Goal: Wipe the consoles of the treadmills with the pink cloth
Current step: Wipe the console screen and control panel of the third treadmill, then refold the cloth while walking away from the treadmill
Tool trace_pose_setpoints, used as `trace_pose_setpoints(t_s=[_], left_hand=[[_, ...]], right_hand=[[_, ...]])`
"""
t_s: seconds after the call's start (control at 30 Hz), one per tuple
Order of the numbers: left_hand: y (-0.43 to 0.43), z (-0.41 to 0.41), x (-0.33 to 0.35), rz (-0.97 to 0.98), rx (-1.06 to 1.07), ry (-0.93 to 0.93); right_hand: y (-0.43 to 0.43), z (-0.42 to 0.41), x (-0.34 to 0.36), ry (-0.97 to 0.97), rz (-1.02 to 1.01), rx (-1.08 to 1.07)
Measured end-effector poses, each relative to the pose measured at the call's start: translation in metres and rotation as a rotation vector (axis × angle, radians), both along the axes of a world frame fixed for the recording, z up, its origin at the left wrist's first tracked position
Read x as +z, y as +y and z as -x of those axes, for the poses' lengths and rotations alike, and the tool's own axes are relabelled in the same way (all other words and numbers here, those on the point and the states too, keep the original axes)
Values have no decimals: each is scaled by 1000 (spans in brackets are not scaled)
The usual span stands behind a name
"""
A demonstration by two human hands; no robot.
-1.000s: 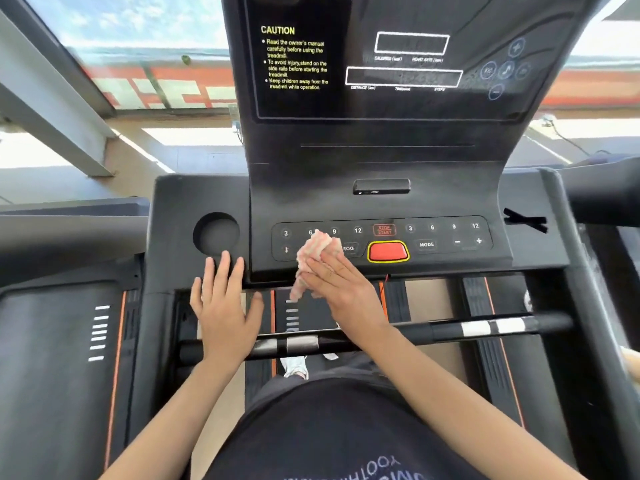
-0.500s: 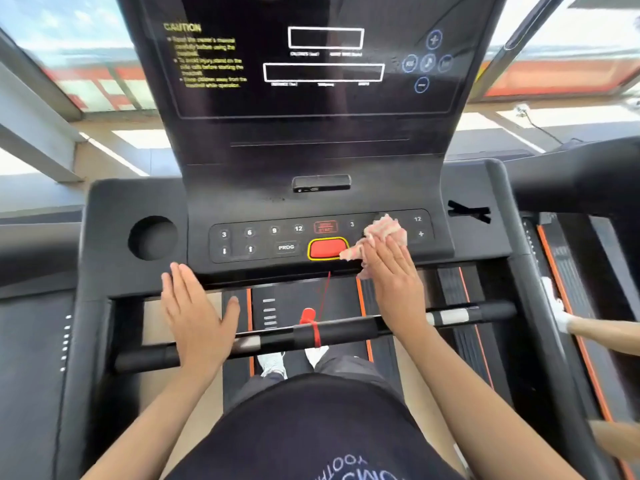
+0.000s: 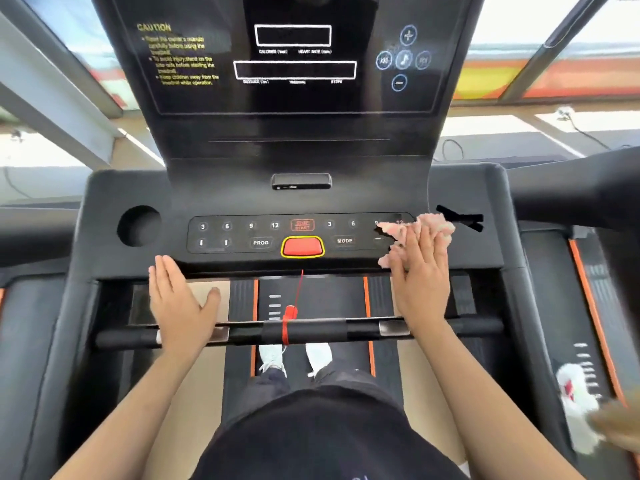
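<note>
Head view: right hand (image 3: pixel 420 289) presses pink cloth (image 3: pixel 434 225) with straight fingers (image 3: pixel 414 244) near MODE (image 3: pixel 344 240); left hand (image 3: pixel 178 303) flat below PROG (image 3: pixel 260 242).

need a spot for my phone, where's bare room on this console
Bare console runs above the button panel up to the black tab, and on the left wing around the cup holder. The right wing past the black cross mark is free. Crowded: the panel's right end, where the right hand presses the pink cloth, and the front lip under the left hand.

I read CAUTION on the display panel (image 3: pixel 294 98) at eleven o'clock; the keypad (image 3: pixel 242 234) at centre shows 3, 6, 9, 12, PROG, MODE.
</note>
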State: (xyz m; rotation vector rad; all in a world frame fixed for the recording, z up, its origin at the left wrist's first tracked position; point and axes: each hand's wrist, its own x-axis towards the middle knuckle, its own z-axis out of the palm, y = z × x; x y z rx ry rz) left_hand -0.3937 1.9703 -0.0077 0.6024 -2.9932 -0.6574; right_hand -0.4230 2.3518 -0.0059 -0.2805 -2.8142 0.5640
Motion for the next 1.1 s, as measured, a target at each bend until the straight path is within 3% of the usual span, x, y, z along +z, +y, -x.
trace_pose_setpoints(t_s=[0.17,0.37,0.47,0.6,0.73,0.9,1.1], left_hand=[[21,-17,12,-83,41,-13],[53,-51,26,-332,-24,58],[59,-73,33,-394,-85,63],[59,-98,53,-622,-45,62],[47,-128,66,-899,88,136],[18,-190,77,-959,274,242],[-10,-320,74,-873,438,312]], right_hand=[[-11,-20,-2,166,47,142],[-63,-37,12,59,338,355],[-91,-45,30,-127,542,496],[-123,-53,59,-567,866,542],[-155,-67,79,-752,1006,706],[-206,-104,87,-995,1005,901],[-268,-193,88,-1190,733,1117]])
